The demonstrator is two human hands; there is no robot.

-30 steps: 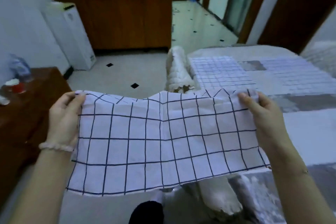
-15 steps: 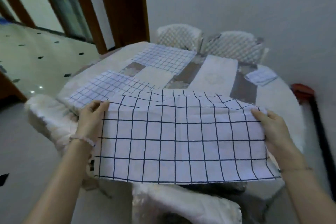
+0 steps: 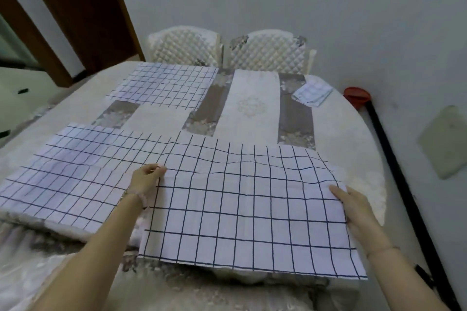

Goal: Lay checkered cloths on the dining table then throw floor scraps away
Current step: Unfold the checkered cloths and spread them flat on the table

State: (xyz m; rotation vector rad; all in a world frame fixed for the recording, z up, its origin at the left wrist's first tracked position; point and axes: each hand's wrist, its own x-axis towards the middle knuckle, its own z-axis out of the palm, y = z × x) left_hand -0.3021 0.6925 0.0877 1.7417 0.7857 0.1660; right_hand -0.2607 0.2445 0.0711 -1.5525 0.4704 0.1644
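The left cloth (image 3: 75, 171) runs off the picture's left edge, and the left hand (image 3: 146, 179) covers part of its right border. The held cloth (image 3: 242, 207) hides the table's (image 3: 353, 139) near rim. The folded cloth (image 3: 312, 92) is too small to read its pattern.

No words, numbers, labels or signs to read anywhere. Cloths show only plain grid lines.

**One head-worn view, angled down over the table**

The single wide-angle camera looks forward and down from the person's head, close above the near edge of the dining table (image 3: 358, 134). Both forearms enter from the bottom of the frame. Two quilted chairs (image 3: 185, 45) and a wall fill the top; a door frame stands upper left.
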